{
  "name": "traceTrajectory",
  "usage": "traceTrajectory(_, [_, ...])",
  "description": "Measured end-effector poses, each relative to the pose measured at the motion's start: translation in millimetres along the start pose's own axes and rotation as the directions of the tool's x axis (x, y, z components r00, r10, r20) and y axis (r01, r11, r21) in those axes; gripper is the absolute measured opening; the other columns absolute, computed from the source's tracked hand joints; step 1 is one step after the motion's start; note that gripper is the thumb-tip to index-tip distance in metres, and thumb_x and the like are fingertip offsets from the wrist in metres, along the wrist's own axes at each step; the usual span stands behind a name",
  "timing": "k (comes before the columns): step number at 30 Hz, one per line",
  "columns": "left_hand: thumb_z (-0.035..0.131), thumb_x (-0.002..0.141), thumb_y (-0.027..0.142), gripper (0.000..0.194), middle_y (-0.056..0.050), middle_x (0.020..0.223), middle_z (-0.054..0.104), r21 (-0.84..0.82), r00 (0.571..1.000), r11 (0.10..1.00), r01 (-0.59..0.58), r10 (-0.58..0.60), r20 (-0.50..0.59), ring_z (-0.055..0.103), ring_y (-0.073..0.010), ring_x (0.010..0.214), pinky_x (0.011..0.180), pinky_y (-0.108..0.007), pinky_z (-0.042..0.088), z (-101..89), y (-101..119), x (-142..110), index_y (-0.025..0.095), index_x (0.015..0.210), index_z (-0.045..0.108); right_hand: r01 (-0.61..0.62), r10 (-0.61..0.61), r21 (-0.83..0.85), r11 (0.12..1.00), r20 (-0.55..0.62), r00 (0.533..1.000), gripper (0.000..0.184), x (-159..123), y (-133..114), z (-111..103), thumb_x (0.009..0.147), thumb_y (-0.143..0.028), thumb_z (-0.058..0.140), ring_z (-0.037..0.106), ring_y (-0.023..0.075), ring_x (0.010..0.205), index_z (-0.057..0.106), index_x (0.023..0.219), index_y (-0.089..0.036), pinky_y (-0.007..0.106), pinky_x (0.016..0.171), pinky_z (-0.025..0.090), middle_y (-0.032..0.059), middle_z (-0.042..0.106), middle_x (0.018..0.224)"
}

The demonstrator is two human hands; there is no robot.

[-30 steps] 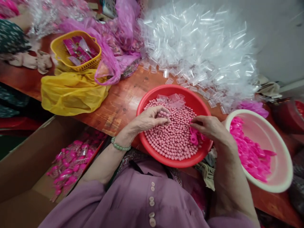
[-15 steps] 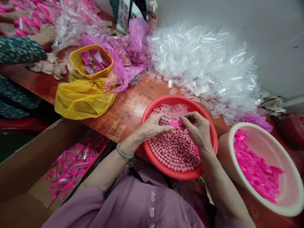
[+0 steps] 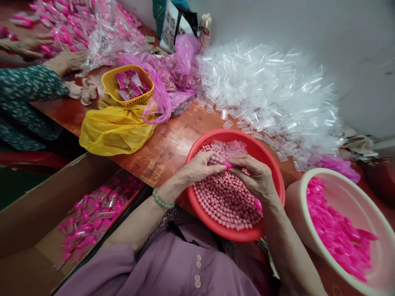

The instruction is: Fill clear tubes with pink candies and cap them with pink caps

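Observation:
Over a red basin (image 3: 274,164) of round pink beads (image 3: 222,201), my two hands meet at their fingertips. My left hand (image 3: 200,167) is closed around what looks like a clear plastic tube (image 3: 217,159) with pink beads showing in it. A bright pink plastic piece (image 3: 228,165) sits at the tube's end, pinched by the fingers of my right hand (image 3: 256,174). Below the right palm, another bright pink piece (image 3: 258,204) shows, partly covered by the hand. Several loose clear tubes (image 3: 230,147) lie on the beads at the basin's far side.
A white tub (image 3: 308,205) of bright pink pieces stands at right. Behind lies a heap of clear tubes (image 3: 271,94). A yellow basket (image 3: 145,96) and yellow bag (image 3: 117,131) are left. A cardboard box (image 3: 37,201) holds filled tubes. A co-worker's hands (image 3: 66,61) touch pink items.
My right fingers have closed in on the pink piece at the tube's end, nearer my left fingertips. The view has shifted slightly, and the co-worker's hands have moved.

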State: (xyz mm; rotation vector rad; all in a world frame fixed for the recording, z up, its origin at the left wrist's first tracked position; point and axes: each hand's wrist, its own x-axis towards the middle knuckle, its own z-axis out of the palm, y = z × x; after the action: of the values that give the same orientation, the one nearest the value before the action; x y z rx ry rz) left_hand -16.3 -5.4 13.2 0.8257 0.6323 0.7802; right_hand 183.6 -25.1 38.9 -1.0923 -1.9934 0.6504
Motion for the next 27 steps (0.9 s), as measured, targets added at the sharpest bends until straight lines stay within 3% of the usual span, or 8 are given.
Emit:
traceTrajectory(3, [0.087, 0.070, 0.032, 0.039, -0.001, 0.080, 0.069, 0.035, 0.998, 0.999, -0.017, 0.015, 0.056, 0.066, -0.0101, 0.072, 0.071, -0.025, 0.051, -2.0, 1, -2, 0.012, 0.090, 0.060, -0.080, 0.081, 0.048, 0.996, -0.014, 0.997, 0.013, 0, 0, 3, 0.089, -0.036, 0.074, 0.067, 0.0182, 0.082, 0.073, 0.095, -0.025, 0.034, 0.079, 0.055, 0.0037, 0.074, 0.089])
traceTrajectory(6, [0.079, 0.075, 0.022, 0.025, 0.000, 0.082, 0.066, 0.135, 0.997, 0.990, -0.046, 0.038, 0.061, 0.062, -0.0090, 0.075, 0.073, -0.024, 0.047, -1.5, 1, -3, 0.013, 0.091, 0.063, -0.209, 0.242, 0.221, 0.953, -0.132, 0.961, 0.020, 0, -1, 7, 0.091, -0.042, 0.071, 0.063, 0.0139, 0.076, 0.068, 0.099, -0.024, 0.029, 0.074, 0.054, 0.0001, 0.069, 0.086])
traceTrajectory(8, [0.075, 0.076, 0.016, 0.020, 0.002, 0.079, 0.062, 0.196, 0.998, 0.979, -0.058, 0.050, 0.049, 0.057, -0.0075, 0.073, 0.073, -0.023, 0.044, -0.5, 1, -2, 0.013, 0.092, 0.064, -0.229, 0.287, 0.288, 0.930, -0.180, 0.941, 0.023, 1, -2, 10, 0.090, -0.044, 0.071, 0.063, 0.0131, 0.076, 0.066, 0.100, -0.024, 0.028, 0.074, 0.053, -0.0005, 0.068, 0.087])
traceTrajectory(16, [0.072, 0.075, 0.019, 0.022, 0.003, 0.080, 0.056, 0.137, 0.985, 0.986, -0.098, 0.076, 0.157, 0.051, -0.0096, 0.075, 0.074, -0.026, 0.041, -1.4, -5, 3, 0.015, 0.093, 0.061, -0.065, 0.076, 0.056, 0.996, -0.212, 0.974, 0.015, 10, -12, 28, 0.095, -0.033, 0.065, 0.069, 0.0175, 0.089, 0.068, 0.105, -0.023, 0.035, 0.083, 0.055, 0.0039, 0.072, 0.097])
traceTrajectory(27, [0.065, 0.077, 0.019, 0.014, 0.005, 0.071, 0.047, 0.188, 0.988, 0.978, -0.087, 0.060, 0.143, 0.043, -0.0086, 0.065, 0.064, -0.024, 0.036, -0.2, -3, 2, 0.015, 0.085, 0.055, 0.073, -0.103, -0.182, 0.981, -0.162, 0.981, 0.008, 11, -11, 27, 0.093, -0.021, 0.066, 0.070, 0.0181, 0.086, 0.069, 0.100, -0.022, 0.033, 0.078, 0.057, 0.0039, 0.074, 0.093])
